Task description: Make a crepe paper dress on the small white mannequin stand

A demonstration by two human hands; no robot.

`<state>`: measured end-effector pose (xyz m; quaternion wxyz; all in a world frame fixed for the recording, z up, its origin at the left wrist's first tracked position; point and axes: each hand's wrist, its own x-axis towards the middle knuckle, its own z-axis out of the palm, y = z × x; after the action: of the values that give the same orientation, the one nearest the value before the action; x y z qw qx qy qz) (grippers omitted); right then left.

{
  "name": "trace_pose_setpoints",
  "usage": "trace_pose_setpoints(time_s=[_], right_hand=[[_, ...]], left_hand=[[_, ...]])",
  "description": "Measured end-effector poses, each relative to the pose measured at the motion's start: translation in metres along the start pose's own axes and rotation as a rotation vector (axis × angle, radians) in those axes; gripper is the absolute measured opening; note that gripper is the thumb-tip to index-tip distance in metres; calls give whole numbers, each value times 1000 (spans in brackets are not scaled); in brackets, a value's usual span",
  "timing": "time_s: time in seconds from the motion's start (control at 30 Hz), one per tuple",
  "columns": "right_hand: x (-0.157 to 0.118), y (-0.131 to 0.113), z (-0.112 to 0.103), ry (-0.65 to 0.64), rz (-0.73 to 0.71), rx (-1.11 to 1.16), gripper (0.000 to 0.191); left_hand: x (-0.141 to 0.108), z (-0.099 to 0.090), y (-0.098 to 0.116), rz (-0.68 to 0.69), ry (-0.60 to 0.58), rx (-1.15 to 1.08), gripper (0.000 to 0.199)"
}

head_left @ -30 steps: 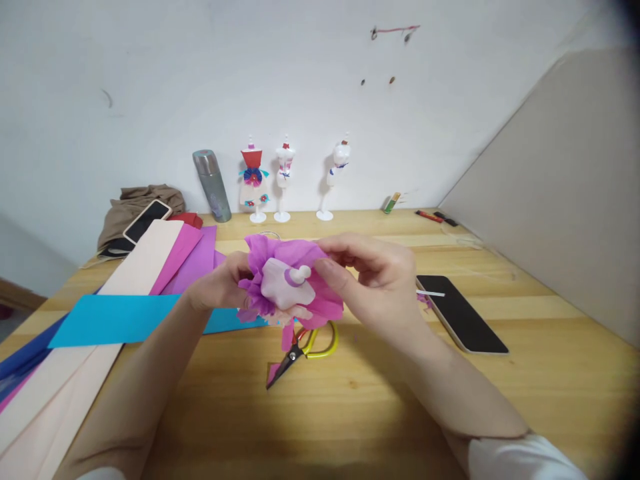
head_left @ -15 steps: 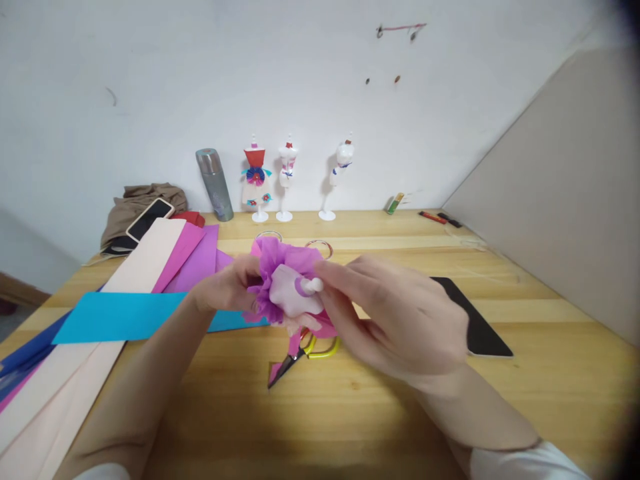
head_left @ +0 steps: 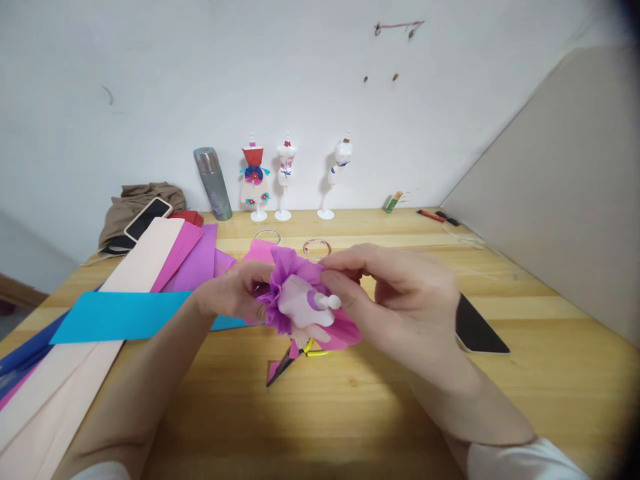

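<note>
Between my hands a small white doll mannequin (head_left: 305, 303) is tipped with its neck knob towards me, a purple band round the neck. Ruffled purple crepe paper (head_left: 287, 263) surrounds its upper body, with pink and pale paper below. My left hand (head_left: 237, 293) is closed round the mannequin from the left, its fingertips partly hidden by the ruffles. Thumb and forefinger of my right hand (head_left: 400, 303) pinch the purple paper's right edge. Under the mannequin, yellow-handled scissors (head_left: 287, 367) lie on the table beside a pink scrap (head_left: 273, 371).
Strips of coloured paper (head_left: 120, 317) cross the table's left side, near a phone (head_left: 149, 220) and brown cloth. A flask (head_left: 213, 183) and three mannequins on stands (head_left: 258, 215) line the wall. Two tape rings (head_left: 317, 249) lie mid-table; a black tablet-like panel (head_left: 480, 327) lies right.
The mannequin has shifted slightly right and tilted. My right hand has turned, its thumb and forefinger now pinching the purple ruffle's edge near the neck.
</note>
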<state>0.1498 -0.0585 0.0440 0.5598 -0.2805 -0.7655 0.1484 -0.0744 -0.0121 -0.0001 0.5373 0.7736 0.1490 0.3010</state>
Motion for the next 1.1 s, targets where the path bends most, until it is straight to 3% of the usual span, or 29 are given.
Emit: trace_pose_setpoints(time_s=[0.27, 0.57, 0.8, 1.0, 1.1], right_hand=[[1, -3, -4, -48, -74, -11, 17], [0, -4, -12, -126, 8, 62, 19], [-2, -12, -14, -83, -22, 11, 21], [2, 6, -14, 121, -62, 99, 19], [9, 19, -16, 28, -25, 188, 16]], left_hand=[[3, -1, 2, -26, -54, 28, 38], [-1, -2, -2, -19, -52, 31, 38], [1, -1, 0, 28, -75, -34, 36], [3, -1, 3, 49, -44, 21, 38], [3, -2, 3, 71, -51, 39, 34]])
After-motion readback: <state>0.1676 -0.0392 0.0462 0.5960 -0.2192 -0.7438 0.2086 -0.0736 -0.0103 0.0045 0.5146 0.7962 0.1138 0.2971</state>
